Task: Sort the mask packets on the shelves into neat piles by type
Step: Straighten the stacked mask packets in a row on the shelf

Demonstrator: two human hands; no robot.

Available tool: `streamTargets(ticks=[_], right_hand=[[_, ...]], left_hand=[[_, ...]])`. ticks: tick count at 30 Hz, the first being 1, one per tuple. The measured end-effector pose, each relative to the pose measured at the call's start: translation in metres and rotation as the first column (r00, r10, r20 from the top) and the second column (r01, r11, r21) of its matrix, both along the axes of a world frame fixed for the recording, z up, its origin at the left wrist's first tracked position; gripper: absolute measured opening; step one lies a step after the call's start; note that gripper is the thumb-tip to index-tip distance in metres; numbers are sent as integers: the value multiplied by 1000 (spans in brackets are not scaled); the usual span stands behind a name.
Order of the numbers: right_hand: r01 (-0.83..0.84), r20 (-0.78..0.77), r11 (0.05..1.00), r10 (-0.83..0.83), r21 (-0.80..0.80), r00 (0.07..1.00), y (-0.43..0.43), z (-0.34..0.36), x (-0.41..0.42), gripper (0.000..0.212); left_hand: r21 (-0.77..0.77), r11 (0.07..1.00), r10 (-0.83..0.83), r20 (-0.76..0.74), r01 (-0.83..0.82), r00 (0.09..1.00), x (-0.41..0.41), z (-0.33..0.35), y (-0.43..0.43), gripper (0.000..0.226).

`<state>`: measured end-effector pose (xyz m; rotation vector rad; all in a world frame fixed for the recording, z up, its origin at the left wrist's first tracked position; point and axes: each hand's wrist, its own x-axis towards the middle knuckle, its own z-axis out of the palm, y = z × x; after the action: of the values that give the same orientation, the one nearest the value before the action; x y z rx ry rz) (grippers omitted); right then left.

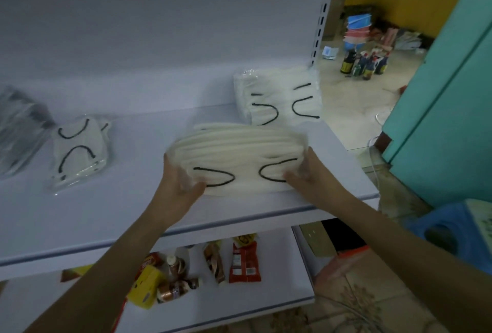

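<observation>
I have the thick stack of white mask packets [239, 146] between both hands. My left grip [181, 186] is curled round its left end and my right grip [306, 173] round its right end, thumbs on the near face. The stack is at the front of the upper shelf [133, 215], its near edge close to the lip; whether it rests on the shelf I cannot tell.

Behind it, at the shelf's right end, lies a matching pile [282, 95] with the same black ear loops. To the left are a smaller pile of differently shaped white masks [80, 151] and a dark pile [18, 125].

The worry is the slick plastic. If I squeeze only the ends, the middle packets could bow and slip out over the lip. Setting the stack down hard against the matching pile could push that pile off the open right end.
</observation>
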<state>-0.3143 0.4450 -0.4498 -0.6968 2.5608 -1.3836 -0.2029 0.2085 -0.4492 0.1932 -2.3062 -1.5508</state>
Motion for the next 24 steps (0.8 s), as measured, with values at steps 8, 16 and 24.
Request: streamTargets(ticks=[8, 16, 24], right_hand=[[111, 13, 993, -111, -36, 994, 23, 7, -46, 42], [257, 218, 951, -218, -172, 951, 24, 12, -123, 14], [197, 321, 973, -151, -117, 935, 11, 2, -172, 21]], left_hand=[[-16, 998, 61, 56, -61, 997, -65, 0, 32, 80], [139, 983, 86, 247, -123, 965, -153, 7, 60, 112], [359, 900, 153, 271, -247, 950, -184, -7, 50, 116]])
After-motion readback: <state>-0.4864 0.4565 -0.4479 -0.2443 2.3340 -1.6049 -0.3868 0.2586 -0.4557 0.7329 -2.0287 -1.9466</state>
